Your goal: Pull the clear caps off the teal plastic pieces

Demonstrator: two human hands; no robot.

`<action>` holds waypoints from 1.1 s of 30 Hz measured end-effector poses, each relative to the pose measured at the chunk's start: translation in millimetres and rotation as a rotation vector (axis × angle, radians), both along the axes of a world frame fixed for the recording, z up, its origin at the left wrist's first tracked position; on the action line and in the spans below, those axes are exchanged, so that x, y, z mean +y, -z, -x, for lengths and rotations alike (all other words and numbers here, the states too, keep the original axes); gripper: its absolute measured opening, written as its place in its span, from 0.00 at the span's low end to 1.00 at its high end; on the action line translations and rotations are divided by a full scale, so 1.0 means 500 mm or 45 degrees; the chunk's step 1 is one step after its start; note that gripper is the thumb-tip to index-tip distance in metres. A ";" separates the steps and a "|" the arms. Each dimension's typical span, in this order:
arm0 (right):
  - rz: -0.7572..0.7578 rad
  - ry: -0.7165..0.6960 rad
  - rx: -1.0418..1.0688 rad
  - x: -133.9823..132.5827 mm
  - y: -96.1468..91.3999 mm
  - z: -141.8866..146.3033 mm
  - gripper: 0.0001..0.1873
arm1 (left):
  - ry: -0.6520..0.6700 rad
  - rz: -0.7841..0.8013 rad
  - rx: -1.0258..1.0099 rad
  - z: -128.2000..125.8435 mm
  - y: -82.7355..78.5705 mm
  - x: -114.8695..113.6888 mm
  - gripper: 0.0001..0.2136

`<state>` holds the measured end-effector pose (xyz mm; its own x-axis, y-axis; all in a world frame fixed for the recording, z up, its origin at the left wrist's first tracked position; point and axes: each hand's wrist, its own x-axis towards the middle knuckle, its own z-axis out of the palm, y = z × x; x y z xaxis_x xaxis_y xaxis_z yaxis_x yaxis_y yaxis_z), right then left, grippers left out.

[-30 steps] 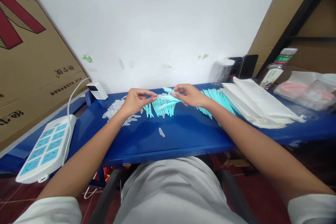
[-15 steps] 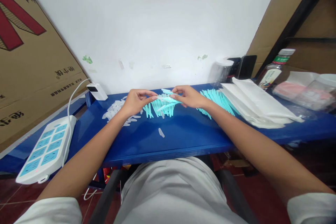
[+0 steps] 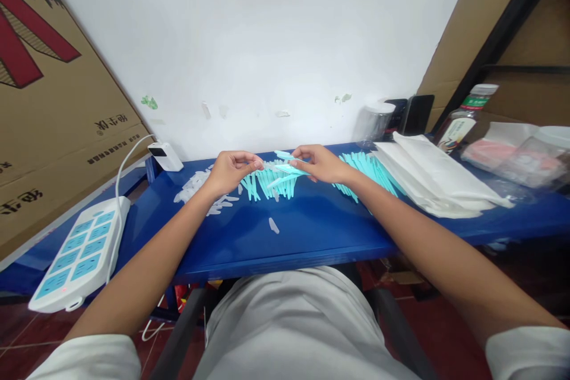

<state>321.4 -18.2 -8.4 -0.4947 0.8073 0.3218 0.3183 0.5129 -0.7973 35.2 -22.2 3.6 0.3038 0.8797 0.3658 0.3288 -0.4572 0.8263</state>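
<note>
Clearly, the work sits between the two hands. The left hand (image 3: 234, 170) has thumb and forefinger brought together at the near end of a small clear cover (image 3: 269, 165); whether they grip it or merely touch it, I cannot tell. The right hand (image 3: 318, 164) is partly curled, pinching several turquoise sticks (image 3: 289, 170) whose free ends reach toward the left fingertips.

Judging by this, the cover is being fitted to a stick. That would go best with the right pinch kept firm, the other sticks held out of the way, and the left pushing straight along the stick.

The cover's long axis runs sideways from left fingertips to right, about level. The held sticks fan out leftward: one tilts slightly up, another dips down. Below the hands, a turquoise pile (image 3: 280, 189) points mostly toward the person; clear covers (image 3: 196, 185) lie heaped beside the left wrist.
</note>
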 end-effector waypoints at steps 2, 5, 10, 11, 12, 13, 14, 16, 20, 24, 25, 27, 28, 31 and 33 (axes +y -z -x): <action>-0.004 0.002 -0.005 0.000 0.001 0.000 0.19 | -0.022 0.007 0.007 -0.003 0.002 -0.001 0.23; -0.013 0.007 -0.018 -0.001 0.002 0.001 0.19 | -0.052 0.006 0.006 -0.009 0.002 -0.006 0.25; -0.050 0.009 -0.045 -0.002 0.003 0.001 0.19 | -0.065 0.040 0.007 -0.021 0.004 -0.014 0.25; -0.050 0.012 -0.047 -0.002 0.003 0.001 0.19 | -0.071 0.043 -0.012 -0.023 0.005 -0.014 0.24; -0.050 0.014 -0.048 -0.002 0.004 0.000 0.19 | -0.083 0.039 -0.029 -0.024 0.006 -0.014 0.24; -0.053 0.017 -0.047 -0.002 0.004 0.000 0.19 | -0.103 0.025 -0.042 -0.024 0.006 -0.014 0.23; -0.054 0.019 -0.047 -0.002 0.004 -0.001 0.19 | -0.127 0.006 -0.050 -0.024 0.006 -0.014 0.23; -0.055 0.024 -0.051 -0.002 0.004 -0.001 0.19 | -0.167 -0.037 -0.058 -0.024 0.006 -0.015 0.22; -0.052 0.035 -0.073 -0.004 0.002 0.000 0.19 | -0.195 -0.093 -0.043 -0.026 0.006 -0.019 0.21; -0.057 0.036 -0.082 -0.006 0.002 0.001 0.19 | -0.164 -0.102 0.001 -0.033 0.011 -0.023 0.21; -0.061 0.029 -0.080 -0.006 0.003 0.001 0.19 | -0.152 -0.103 0.010 -0.035 0.013 -0.024 0.21; -0.070 0.015 -0.070 -0.007 0.004 0.003 0.19 | -0.135 -0.112 0.029 -0.039 0.017 -0.027 0.21; -0.075 0.009 -0.064 -0.008 0.004 0.005 0.19 | -0.133 -0.122 0.040 -0.040 0.018 -0.028 0.21; -0.078 0.007 -0.049 -0.012 0.004 0.011 0.19 | -0.149 -0.189 0.115 -0.042 0.021 -0.033 0.20; -0.073 0.009 -0.042 -0.014 0.003 0.014 0.20 | -0.176 -0.255 0.179 -0.042 0.021 -0.036 0.20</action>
